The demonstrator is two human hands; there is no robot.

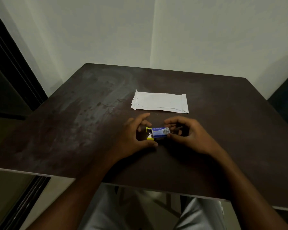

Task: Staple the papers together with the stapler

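While the left hand (136,136) pinches the yellow end and the right hand (188,135) the blue end of a small box (160,132), white papers (160,102) lie just beyond on the dark smudged desk (73,130); pale walls (106,30) behind.

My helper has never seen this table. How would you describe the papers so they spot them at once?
On the dark brown table, look beyond the left hand and right hand, toward the far edge. The papers lie flat there, untouched: a long white stack, the only white thing, unlike the small blue and yellow box both hands hold.
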